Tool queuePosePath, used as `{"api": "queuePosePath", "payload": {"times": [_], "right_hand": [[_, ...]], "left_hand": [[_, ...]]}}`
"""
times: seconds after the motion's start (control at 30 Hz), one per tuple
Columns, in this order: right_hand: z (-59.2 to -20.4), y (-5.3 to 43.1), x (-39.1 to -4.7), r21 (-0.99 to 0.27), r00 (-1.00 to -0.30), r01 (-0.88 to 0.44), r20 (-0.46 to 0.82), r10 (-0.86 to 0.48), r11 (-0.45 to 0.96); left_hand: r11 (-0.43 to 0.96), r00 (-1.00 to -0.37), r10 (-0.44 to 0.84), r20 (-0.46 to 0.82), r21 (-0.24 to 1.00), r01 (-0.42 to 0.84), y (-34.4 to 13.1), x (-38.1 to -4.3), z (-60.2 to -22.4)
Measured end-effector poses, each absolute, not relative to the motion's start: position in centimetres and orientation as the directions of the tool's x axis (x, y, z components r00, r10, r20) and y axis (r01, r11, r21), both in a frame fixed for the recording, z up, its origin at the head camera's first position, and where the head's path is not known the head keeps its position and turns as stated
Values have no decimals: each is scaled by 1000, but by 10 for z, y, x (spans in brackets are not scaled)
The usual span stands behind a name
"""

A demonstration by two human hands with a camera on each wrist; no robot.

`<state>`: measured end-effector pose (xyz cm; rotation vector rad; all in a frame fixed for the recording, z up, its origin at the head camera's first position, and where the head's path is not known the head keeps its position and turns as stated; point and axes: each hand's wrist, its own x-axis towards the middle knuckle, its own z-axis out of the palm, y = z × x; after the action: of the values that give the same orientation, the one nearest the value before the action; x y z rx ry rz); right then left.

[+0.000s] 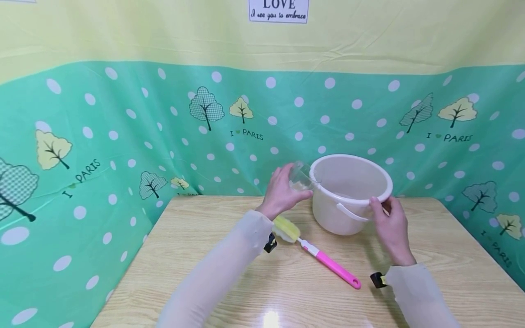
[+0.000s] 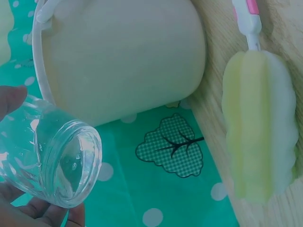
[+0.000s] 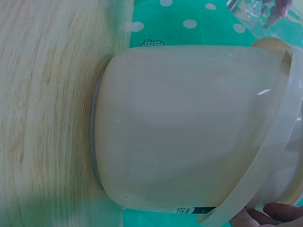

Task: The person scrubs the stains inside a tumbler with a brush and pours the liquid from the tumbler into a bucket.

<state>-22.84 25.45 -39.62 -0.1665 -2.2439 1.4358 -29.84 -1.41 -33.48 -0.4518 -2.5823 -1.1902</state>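
My left hand (image 1: 283, 192) grips a clear glass (image 1: 300, 177) at the bucket's left rim. The glass tilts toward the bucket's mouth, and water drops show near its thick base in the left wrist view. The white bucket (image 1: 336, 217) stands upright at the back of the table, with its handle hanging down the front side. At the bucket's right front, my right hand (image 1: 391, 225) holds the rim, thumb on the near side. The bottom inside the bucket is mostly hidden by its front wall.
A sponge bottle brush lies on the wooden table (image 1: 197, 255) in front of the bucket, its yellow and white head (image 1: 287, 229) by my left wrist and its pink handle (image 1: 334, 265) pointing toward the right front. A green and yellow printed cloth (image 1: 172, 100) hangs behind the table and along its sides.
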Motion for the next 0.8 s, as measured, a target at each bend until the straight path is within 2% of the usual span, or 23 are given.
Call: {"api": "queuePosePath", "payload": {"times": [0.8], "right_hand": [[-395, 254, -227, -898, -892, -119, 284, 351, 423]], "left_hand": [[669, -926, 197, 322, 646, 367, -12, -297, -323]]}}
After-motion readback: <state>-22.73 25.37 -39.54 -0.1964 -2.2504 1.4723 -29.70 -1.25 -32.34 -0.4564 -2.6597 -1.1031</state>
